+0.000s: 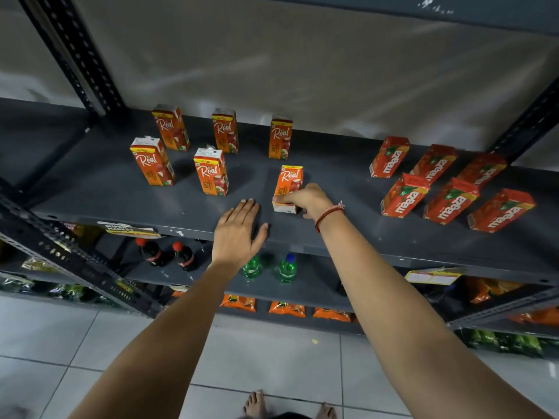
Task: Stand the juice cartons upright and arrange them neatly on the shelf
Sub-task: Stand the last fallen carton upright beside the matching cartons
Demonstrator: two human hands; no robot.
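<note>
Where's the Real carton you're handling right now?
In the head view, the Real carton sits mid-shelf near the front edge, under the right hand, right of the front upright Real carton and left of the Maaza cartons.

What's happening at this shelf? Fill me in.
A person is tidying juice cartons on a grey shelf. The right hand grips the near end of an orange Real carton, which lies flat. The left hand rests open on the shelf beside it. Five Real cartons stand upright; seven Maaza cartons stand on the right.
</note>
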